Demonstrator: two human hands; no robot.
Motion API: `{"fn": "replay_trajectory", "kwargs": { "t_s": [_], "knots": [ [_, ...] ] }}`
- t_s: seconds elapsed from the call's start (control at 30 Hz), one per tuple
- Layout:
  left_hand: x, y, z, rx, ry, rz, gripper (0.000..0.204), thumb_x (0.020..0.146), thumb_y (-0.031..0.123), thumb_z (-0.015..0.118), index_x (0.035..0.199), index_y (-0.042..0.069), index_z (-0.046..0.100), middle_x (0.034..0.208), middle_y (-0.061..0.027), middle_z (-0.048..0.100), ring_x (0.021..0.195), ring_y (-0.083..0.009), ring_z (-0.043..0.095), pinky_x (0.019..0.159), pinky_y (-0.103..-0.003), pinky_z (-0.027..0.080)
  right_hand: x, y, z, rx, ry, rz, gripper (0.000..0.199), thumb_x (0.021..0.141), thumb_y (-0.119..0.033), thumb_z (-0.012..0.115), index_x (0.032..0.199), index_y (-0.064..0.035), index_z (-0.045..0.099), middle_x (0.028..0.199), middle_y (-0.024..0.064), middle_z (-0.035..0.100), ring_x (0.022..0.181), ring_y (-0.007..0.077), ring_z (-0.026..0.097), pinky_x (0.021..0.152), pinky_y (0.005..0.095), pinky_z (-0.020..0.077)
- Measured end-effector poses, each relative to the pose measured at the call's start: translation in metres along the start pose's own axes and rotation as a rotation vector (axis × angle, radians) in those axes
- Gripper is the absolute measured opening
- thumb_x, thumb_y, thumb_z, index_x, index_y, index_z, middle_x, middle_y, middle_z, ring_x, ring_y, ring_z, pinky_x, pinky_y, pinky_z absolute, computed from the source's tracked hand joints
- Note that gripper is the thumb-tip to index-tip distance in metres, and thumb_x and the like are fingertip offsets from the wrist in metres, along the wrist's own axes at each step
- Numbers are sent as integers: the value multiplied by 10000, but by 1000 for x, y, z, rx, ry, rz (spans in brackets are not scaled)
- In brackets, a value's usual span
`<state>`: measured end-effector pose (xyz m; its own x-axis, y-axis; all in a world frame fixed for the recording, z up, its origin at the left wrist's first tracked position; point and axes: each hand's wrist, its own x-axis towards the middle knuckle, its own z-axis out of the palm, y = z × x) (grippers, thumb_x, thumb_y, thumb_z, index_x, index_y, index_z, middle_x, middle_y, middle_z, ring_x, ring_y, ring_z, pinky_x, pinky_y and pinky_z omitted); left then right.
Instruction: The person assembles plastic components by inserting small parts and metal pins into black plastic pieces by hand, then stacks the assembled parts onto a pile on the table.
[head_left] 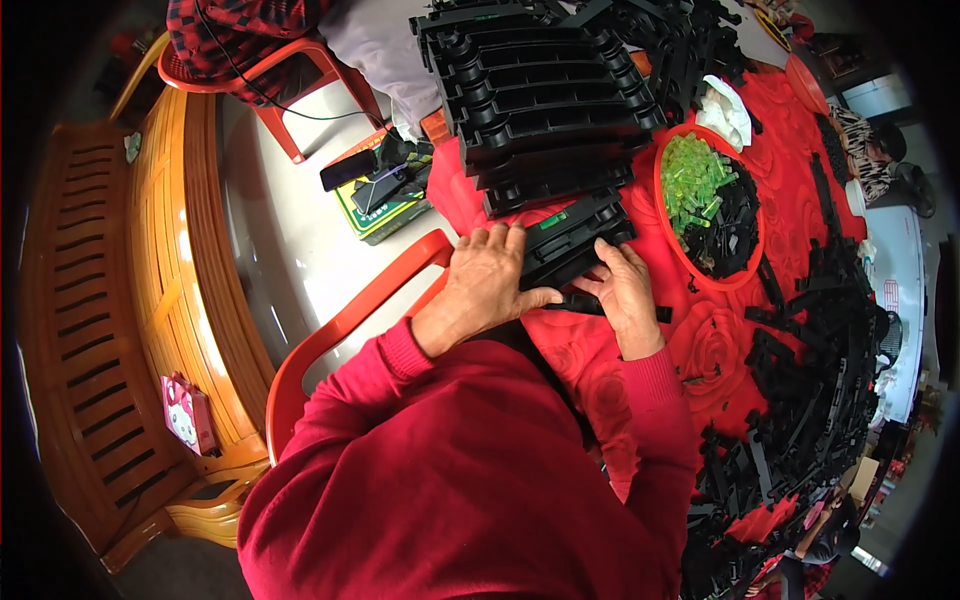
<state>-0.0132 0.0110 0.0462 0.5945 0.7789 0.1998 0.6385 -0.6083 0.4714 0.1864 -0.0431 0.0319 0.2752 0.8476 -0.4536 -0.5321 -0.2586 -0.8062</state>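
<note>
A long black plastic part (585,232) with a small green insert lies in front of me at the table's near edge. My left hand (482,278) is closed over its left end, the thumb along the near side. Against its near right side, my right hand (622,290) has its fingers bent and pressed to the part; some fingertips are hidden. A narrow black strip (662,314) sticks out beneath the right hand. Just beyond stands a tall stack of similar black parts (540,110).
An orange-rimmed basin (668,215) holds green pieces and small black bits. Loose black parts (800,390) heap along the red cloth (700,350) at right. A crumpled white bag (724,112) lies behind the basin. A red chair (350,310) and wooden bench (165,270) stand left.
</note>
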Motion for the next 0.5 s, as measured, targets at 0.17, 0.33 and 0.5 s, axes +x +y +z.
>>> {"fn": "replay_trajectory", "kwargs": {
  "t_s": [0.17,0.33,0.5],
  "knots": [
    [33,17,-5,61,-382,-3,1110,556,577,762,1311,-102,313,1032,-237,534,983,-383,557,813,-432,488,-1,2,5,55,24,-3,190,884,-111,552,1060,-47,520,1026,72,575,956,242,599,779,487,532],
    [47,10,0,-86,-384,6,850,536,423,785,1101,-74,391,939,-253,565,940,-378,571,785,-403,497,-1,6,-3,109,21,15,87,862,-83,550,942,-82,519,1031,88,587,981,264,587,803,509,513],
    [48,5,-1,-285,-440,-51,846,522,396,820,1092,-72,404,955,-275,568,928,-403,582,805,-432,471,-18,7,1,131,-30,15,82,838,-88,568,813,-116,495,979,98,609,907,260,611,747,483,526]
  ]
}}
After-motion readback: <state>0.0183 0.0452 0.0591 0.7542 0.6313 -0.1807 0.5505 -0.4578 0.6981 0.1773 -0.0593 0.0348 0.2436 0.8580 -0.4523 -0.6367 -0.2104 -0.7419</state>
